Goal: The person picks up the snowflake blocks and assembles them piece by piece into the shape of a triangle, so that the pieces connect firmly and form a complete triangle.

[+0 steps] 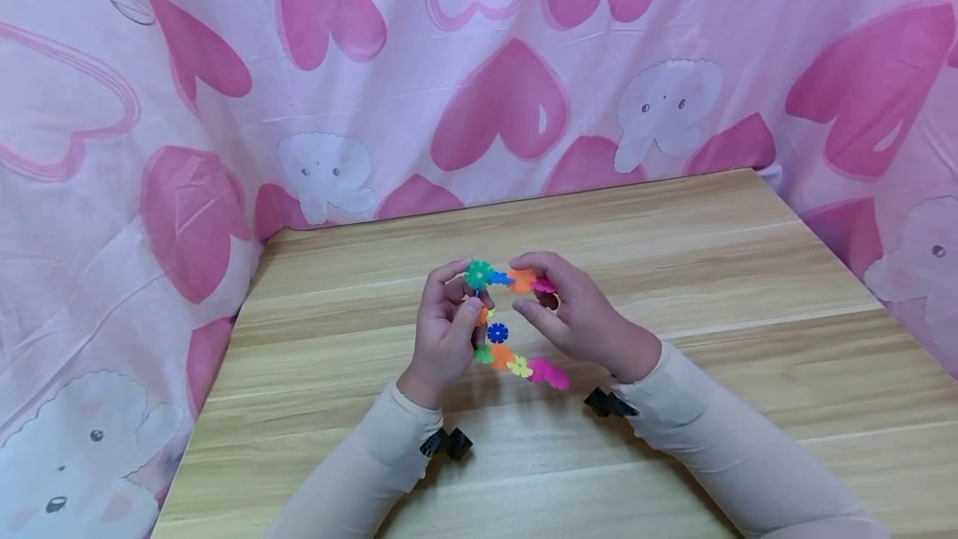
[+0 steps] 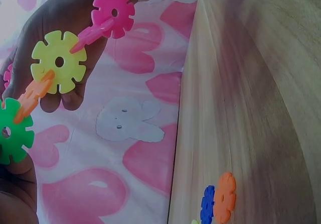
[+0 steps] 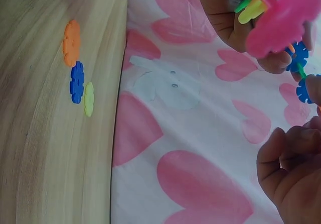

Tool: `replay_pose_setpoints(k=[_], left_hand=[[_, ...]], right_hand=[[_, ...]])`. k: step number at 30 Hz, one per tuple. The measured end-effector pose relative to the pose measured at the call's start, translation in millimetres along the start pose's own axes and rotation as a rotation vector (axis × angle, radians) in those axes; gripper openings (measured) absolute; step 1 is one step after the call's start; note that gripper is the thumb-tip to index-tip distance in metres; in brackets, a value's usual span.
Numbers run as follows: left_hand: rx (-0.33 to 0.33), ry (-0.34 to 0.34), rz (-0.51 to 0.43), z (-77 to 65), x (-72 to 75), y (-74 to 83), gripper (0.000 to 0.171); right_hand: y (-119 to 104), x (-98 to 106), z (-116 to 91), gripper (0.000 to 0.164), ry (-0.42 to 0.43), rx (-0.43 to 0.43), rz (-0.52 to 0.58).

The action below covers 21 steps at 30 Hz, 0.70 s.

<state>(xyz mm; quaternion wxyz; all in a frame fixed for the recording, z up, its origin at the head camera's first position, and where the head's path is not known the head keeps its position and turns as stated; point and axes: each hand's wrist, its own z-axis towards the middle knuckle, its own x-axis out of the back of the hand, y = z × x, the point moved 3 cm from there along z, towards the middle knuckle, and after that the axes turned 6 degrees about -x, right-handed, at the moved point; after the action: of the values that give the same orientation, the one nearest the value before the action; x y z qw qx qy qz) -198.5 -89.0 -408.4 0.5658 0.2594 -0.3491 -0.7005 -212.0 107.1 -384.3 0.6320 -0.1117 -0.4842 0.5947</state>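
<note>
Chain of notched discs (image 1: 479, 274) is presumably light, stiff plastic, smooth-faced and liable to part at the slots; take hold on a disc's flat faces, close to a joint. It is raised above the table (image 1: 337, 356) between the hands, its bend at the left hand (image 1: 441, 335), which pinches it; the right hand (image 1: 580, 318) curves about the upper end, thumb apart, grip unconfirmed.
</note>
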Motion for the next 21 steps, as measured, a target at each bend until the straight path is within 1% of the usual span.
replay_pose_setpoints(k=[6, 12, 17, 21], left_hand=[[0.017, -0.012, -0.003, -1.1, -2.6, 0.4, 0.043], [0.015, -0.019, -0.027, -1.1, -3.8, 1.5, 0.042], [0.008, -0.024, -0.029, -0.8, -4.2, 1.0, 0.041], [-0.002, -0.026, -0.021, -0.7, -4.1, 0.7, 0.041]], right_hand=[[-1.0, -0.7, -0.5, 0.046, 0.044, 0.003, 0.000], [1.0, -2.0, -1.1, 0.048, 0.067, 0.060, -0.008], [2.6, -3.3, -1.1, 0.044, 0.071, 0.104, -0.007], [2.0, -4.1, -1.1, 0.043, 0.059, 0.108, -0.005]])
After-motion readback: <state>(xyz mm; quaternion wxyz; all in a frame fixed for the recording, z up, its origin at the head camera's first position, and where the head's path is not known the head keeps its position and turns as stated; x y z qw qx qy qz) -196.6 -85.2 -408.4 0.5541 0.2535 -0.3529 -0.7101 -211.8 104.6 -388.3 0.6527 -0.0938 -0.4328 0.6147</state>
